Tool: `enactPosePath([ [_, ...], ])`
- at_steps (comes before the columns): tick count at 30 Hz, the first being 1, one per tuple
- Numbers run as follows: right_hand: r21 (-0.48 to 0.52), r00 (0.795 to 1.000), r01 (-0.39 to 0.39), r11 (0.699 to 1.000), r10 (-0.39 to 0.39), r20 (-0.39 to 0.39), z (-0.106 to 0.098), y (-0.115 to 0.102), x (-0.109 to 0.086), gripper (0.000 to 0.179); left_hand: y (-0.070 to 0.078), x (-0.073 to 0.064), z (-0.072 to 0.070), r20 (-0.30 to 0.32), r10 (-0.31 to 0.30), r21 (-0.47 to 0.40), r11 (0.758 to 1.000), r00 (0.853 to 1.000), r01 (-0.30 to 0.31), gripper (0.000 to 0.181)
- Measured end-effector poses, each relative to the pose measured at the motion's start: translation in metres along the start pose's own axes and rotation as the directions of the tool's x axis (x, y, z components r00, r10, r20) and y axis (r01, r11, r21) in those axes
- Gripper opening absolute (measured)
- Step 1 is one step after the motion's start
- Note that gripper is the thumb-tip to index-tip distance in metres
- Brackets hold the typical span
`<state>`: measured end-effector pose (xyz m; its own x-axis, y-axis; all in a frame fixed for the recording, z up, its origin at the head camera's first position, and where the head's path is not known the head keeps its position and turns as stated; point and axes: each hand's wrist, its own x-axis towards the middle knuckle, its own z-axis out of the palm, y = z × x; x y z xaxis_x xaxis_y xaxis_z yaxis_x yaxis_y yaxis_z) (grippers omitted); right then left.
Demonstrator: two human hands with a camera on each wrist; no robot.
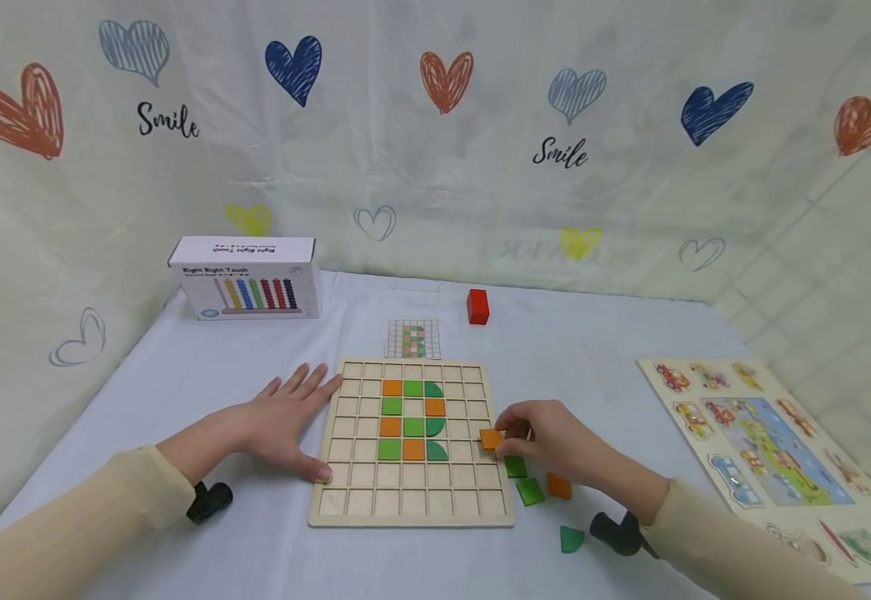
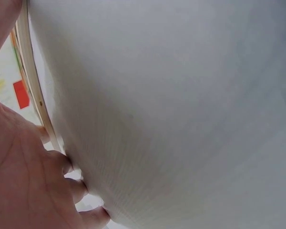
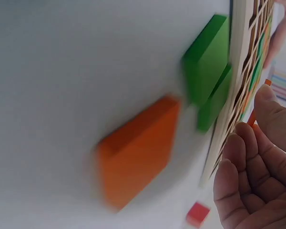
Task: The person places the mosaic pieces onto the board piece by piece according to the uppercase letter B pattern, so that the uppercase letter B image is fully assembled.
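A wooden grid board (image 1: 412,504) lies on the white cloth. Orange squares, light green squares and dark green quarter-round tiles fill part of its middle columns. My left hand (image 1: 285,425) rests at the board's left side, fingers spread, with the thumb and a fingertip touching its edge. Between thumb and fingers my right hand (image 1: 551,437) pinches an orange square tile (image 1: 490,439) over the board's right edge. Near that hand lie two green square tiles (image 1: 530,492), a loose orange tile (image 3: 140,152) and a green quarter-round tile (image 1: 572,540).
Behind the board lies a pattern card (image 1: 413,338), with a red block (image 1: 478,307) to its right. A white toy box (image 1: 247,279) stands at the back left. On the right lies a picture puzzle board (image 1: 773,450). A heart-printed cloth (image 1: 435,167) hangs behind.
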<state>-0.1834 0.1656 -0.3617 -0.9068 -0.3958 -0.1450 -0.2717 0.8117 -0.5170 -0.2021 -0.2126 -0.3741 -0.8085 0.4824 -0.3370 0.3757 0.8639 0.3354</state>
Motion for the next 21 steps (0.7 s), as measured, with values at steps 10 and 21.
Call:
enactPosePath([
  [10, 0.001, 0.983, 0.171, 0.985, -0.17, 0.074, 0.026, -0.051, 0.017, 0.018, 0.0, 0.002, 0.0, 0.014, -0.016, 0.003, 1.0, 1.0, 0.016, 0.134],
  [21, -0.059, 0.968, 0.231, 0.971, -0.223, 0.113, 0.047, -0.086, 0.027, 0.022, 0.002, 0.002, -0.001, 0.019, -0.02, -0.002, 1.0, 1.0, 0.02, 0.133],
])
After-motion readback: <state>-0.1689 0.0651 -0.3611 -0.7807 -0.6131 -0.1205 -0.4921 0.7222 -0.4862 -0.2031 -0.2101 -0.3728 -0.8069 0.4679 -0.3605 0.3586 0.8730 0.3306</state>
